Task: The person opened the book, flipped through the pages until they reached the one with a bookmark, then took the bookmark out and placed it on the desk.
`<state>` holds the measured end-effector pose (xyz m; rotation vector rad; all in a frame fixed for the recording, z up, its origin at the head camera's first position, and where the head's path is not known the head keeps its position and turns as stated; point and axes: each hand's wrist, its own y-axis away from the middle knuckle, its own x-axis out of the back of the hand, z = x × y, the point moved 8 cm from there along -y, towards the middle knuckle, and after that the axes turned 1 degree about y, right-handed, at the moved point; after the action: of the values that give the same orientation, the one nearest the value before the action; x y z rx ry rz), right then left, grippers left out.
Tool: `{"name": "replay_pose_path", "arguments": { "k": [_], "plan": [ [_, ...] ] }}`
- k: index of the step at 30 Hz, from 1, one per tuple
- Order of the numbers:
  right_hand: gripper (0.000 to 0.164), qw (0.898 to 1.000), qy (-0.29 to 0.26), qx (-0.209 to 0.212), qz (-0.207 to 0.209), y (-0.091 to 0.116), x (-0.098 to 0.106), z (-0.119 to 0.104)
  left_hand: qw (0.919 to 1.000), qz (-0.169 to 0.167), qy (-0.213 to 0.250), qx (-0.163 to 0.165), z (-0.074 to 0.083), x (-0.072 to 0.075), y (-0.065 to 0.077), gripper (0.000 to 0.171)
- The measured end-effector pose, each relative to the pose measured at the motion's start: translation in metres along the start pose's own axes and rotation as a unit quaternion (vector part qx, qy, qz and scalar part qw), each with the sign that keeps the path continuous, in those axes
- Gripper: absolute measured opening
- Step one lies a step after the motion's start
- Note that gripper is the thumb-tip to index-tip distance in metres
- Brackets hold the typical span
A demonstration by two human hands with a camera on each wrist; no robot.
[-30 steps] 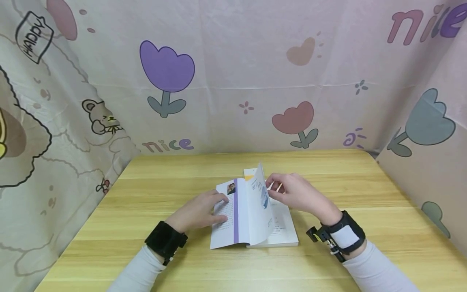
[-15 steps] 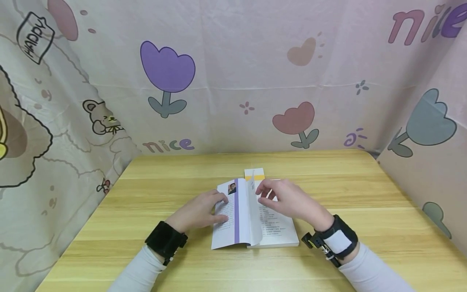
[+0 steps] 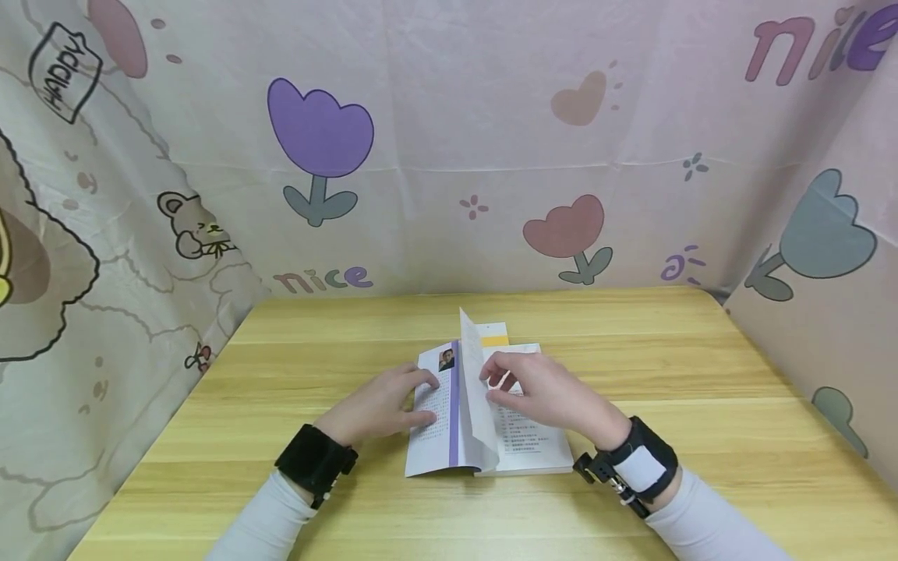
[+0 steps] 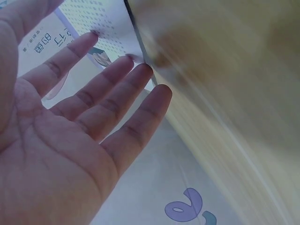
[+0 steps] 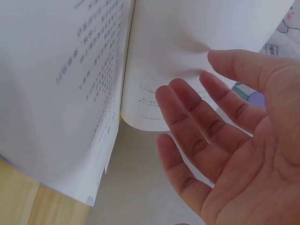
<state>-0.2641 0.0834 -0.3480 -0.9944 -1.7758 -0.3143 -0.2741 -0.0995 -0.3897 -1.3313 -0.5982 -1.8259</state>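
Note:
An open book (image 3: 535, 456) lies on the table in the head view, its cover flap (image 3: 429, 456) with a purple band and a small photo spread to the left. My left hand (image 3: 379, 403) rests fingertips on that flap; in the left wrist view its fingers are extended and slightly spread. A page (image 3: 479, 413) stands nearly upright over the spine, leaning left. My right hand (image 3: 543, 389) is on its right side. In the right wrist view, thumb and index fingertips press dimples into a curved page (image 5: 164, 47), while the other fingers stay loosely extended.
A white piece with a yellow stripe (image 3: 495, 335) sticks out beyond the book's far edge. The wooden table (image 3: 631, 335) is bordered at the back and sides by a printed cloth (image 3: 435, 93) with tulips and lettering. Both wrists wear black straps with devices.
My right hand has moved left, and the first page has gone over to the left. Another page now stands upright beside the hand. My left hand has stayed on the flap.

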Motion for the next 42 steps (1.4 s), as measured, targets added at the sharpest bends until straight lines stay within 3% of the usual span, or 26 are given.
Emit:
{"name": "replay_pose_path", "arguments": {
  "k": [9,22,42],
  "plan": [
    [0.024,1.0,0.0,-0.006,-0.026,0.001,-0.009,-0.004,1.0,-0.001,0.003,-0.007,-0.004,0.001,0.0,0.051],
    [0.026,0.999,-0.003,0.007,-0.032,0.001,-0.016,-0.009,0.9999,0.001,0.008,-0.013,-0.003,0.006,-0.001,0.049],
    [0.024,0.998,0.008,0.027,-0.048,0.001,-0.028,-0.017,0.9995,0.024,0.016,-0.012,-0.02,0.015,0.003,0.045]
  ]
}}
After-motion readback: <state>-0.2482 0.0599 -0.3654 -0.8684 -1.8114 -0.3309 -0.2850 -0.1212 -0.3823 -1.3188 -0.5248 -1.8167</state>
